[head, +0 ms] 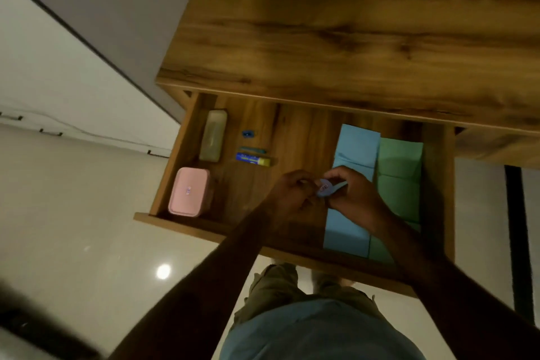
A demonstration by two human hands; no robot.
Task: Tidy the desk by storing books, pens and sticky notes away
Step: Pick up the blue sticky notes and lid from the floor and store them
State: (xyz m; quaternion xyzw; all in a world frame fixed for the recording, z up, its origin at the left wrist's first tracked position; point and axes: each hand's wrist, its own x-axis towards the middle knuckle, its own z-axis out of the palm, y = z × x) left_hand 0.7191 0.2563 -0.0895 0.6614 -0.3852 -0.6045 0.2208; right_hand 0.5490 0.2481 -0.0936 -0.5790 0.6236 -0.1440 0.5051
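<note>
An open wooden drawer (292, 131) is pulled out below the desk top (350, 23). Over its middle, my left hand (289, 193) and my right hand (353, 193) meet and together pinch a small blue object (325, 188); what it is stays unclear. Blue sticky-note pads (355, 146) lie in a column at the drawer's right, with green pads (400, 178) beside them. A blue-and-yellow glue stick (254, 158), a teal pen-like item (252, 150) and a small blue sharpener-like piece (247, 133) lie left of centre.
A translucent case (213, 136) and a pink lidded box (191, 191) sit at the drawer's left end. A pale glossy floor (73, 199) spreads to the left. A dark desk leg (517, 228) stands at the right. My legs are under the drawer front.
</note>
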